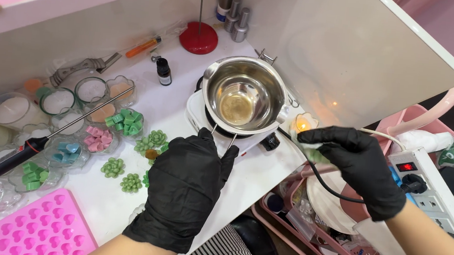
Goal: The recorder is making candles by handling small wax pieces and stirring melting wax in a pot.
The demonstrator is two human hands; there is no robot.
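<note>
**Two gloved hands at the little metal pot**

A shiny metal pot (244, 95) sat on a small white hot plate (198, 113). A little clear yellow liquid lay at the bottom of the pot. The pot's wire handle (222, 137) stuck out from the pot straight toward the person.

The left hand (185, 187), in a black glove, was at the end of that handle. Its fingers were curled down over the handle, and they seemed to be gripping it, though the glove hid the grip itself. The handle's long line ran from the pot right into this hand, so the left hand was the nearer one to the pot.

The right hand (359, 165), also in a black glove, was off to the right of the pot, a bit apart from it. Its fingers were pinched shut on a small pale green piece (307, 147), maybe wax. Between this hand and the pot, a small candle (304, 124) burned.

To the left of the pot lay green flower shapes (151, 138), little glass dishes (69, 151) of coloured bits and a black thermometer (10, 159). A pink heart mould (39, 228) lay farther left of the pot, toward the person.
</note>
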